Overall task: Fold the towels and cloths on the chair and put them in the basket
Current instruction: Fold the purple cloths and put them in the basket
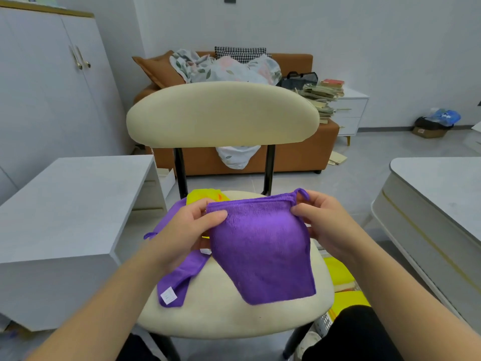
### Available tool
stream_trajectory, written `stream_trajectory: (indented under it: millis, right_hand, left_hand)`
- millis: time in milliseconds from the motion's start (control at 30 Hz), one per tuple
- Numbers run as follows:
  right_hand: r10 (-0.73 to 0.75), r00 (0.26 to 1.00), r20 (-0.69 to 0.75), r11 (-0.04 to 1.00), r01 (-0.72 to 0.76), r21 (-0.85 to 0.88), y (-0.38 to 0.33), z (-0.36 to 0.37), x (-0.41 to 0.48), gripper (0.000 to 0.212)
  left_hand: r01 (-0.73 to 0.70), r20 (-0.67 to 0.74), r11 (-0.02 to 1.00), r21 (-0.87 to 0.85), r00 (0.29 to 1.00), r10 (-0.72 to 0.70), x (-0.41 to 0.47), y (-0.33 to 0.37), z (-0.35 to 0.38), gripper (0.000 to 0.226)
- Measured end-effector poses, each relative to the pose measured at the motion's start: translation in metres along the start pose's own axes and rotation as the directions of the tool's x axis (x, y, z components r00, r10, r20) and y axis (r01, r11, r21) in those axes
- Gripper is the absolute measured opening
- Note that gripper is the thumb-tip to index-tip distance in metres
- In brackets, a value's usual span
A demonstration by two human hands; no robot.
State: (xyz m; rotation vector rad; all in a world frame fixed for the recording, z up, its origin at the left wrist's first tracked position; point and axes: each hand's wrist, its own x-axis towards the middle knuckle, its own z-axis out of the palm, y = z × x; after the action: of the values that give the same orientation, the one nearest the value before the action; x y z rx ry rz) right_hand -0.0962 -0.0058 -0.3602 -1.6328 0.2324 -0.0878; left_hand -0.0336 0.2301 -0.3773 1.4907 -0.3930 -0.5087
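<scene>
L hand [187,227] & R hand [328,220] each pinched a top corner of the folded purple cloth [260,251], mid-frame above the chair [221,311], so a loose grip could undo the fold.

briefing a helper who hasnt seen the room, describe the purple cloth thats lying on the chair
On the cream chair, look at the left side of the seat. The loose purple cloth lies partly under the left hand. Unlike the folded purple cloth held up, it shows a white label at its near corner.
</scene>
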Motion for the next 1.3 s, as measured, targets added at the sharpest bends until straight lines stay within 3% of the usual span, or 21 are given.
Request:
stream_trajectory:
  millis: [133, 200, 333, 433, 533, 600, 700, 800, 900, 1000, 1133, 1300]
  right_hand:
    - [0.084, 0.993, -0.086, 0.996, -0.083, 0.015, 0.021, -0.003, 0.037, 0.022]
    - [0.135, 0.978, -0.157, 0.991, -0.135, 0.008, 0.041, -0.001, 0.065, 0.026]
    - [0.253, 0.953, -0.166, 0.966, -0.239, 0.101, 0.084, 0.002, 0.107, 0.059]
    - [0.275, 0.946, -0.173, 0.961, -0.275, 0.021, 0.104, 0.002, 0.115, 0.065]
    - [0.124, 0.972, -0.198, 0.952, -0.173, -0.253, 0.114, 0.004, 0.105, 0.062]
    - [0.011, 0.992, -0.128, 0.889, -0.068, -0.453, 0.113, 0.008, 0.094, 0.059]
    - [-0.078, 0.996, 0.046, 0.783, 0.089, -0.615, 0.11, 0.017, 0.076, 0.058]
    - [-0.079, 0.966, 0.247, 0.706, 0.229, -0.67, 0.113, 0.018, 0.058, 0.064]
    - [-0.037, 0.924, 0.38, 0.593, 0.327, -0.736, 0.124, 0.013, 0.045, 0.075]
    - [-0.042, 0.905, 0.423, 0.447, 0.396, -0.802, 0.132, 0.014, 0.04, 0.079]
    - [-0.054, 0.941, 0.334, 0.428, 0.324, -0.844, 0.133, 0.015, 0.043, 0.067]
    - [-0.057, 0.962, 0.268, 0.391, 0.269, -0.88, 0.132, 0.026, 0.043, 0.053]
  left_hand:
    - [0.097, -0.197, 0.993, 0.069, 0.977, -0.081, 0.045, -0.017, 0.008, 0.019]
    - [0.17, -0.332, 0.979, 0.113, 0.935, -0.125, 0.08, -0.038, 0.008, 0.024]
    - [0.354, -0.507, 0.926, 0.136, 0.827, -0.242, 0.128, -0.082, 0.003, 0.086]
    - [0.333, -0.474, 0.881, 0.337, 0.868, -0.147, 0.126, -0.1, 0.011, 0.081]
    - [0.168, -0.316, 0.755, 0.634, 0.947, 0.054, 0.108, -0.113, 0.017, 0.054]
    - [0.048, -0.2, 0.655, 0.754, 0.967, 0.159, 0.092, -0.117, 0.016, 0.046]
    - [-0.065, -0.079, 0.608, 0.791, 0.975, 0.206, 0.068, -0.115, 0.015, 0.066]
    - [-0.113, 0.013, 0.536, 0.837, 0.982, 0.186, 0.048, -0.122, 0.013, 0.087]
    - [-0.11, 0.012, 0.462, 0.88, 0.978, 0.21, 0.039, -0.135, 0.018, 0.087]
    - [-0.062, -0.052, 0.392, 0.918, 0.96, 0.274, 0.037, -0.145, 0.029, 0.073]
    - [0.024, -0.168, 0.399, 0.917, 0.929, 0.33, 0.041, -0.143, 0.041, 0.058]
    - [0.069, -0.196, 0.373, 0.925, 0.929, 0.314, 0.048, -0.14, 0.047, 0.065]
